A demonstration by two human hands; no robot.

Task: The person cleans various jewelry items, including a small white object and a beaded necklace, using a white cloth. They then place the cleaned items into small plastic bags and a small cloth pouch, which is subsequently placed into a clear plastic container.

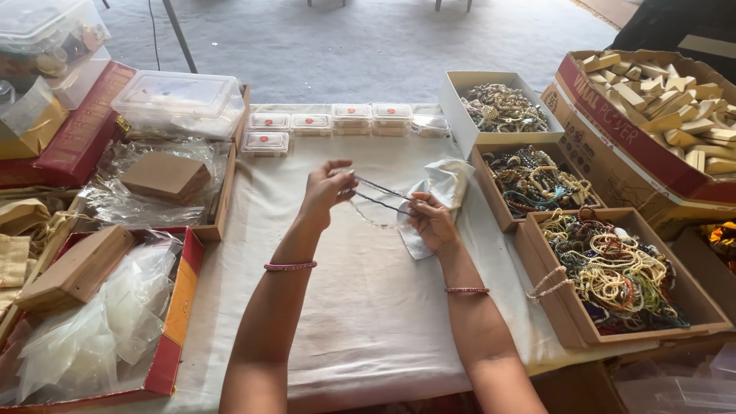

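A person's two hands are working above the middle of a table covered in pale cream cloth. The left hand is pinching one end of a thin bead necklace, and the right hand is pinching the other end, fingers closed on it. The necklace is stretching between them as two slim dark strands, with a fainter clear loop sagging beneath, just above the cloth. The right hand is also touching a crumpled white cloth, soft and folded. Each wrist is wearing a thin pink beaded bangle.

To the right, three open cardboard boxes are sitting in a row from near to far, heaped with tangled, glossy beads in cream, brown, blue and green. Further right, a large carton is holding pale wooden blocks. Along the far edge, small clear plastic cases are lining up. To the left, red trays are holding crinkled clear bags and flat brown boxes.

Open cloth is lying all around the hands, widest on the near side.
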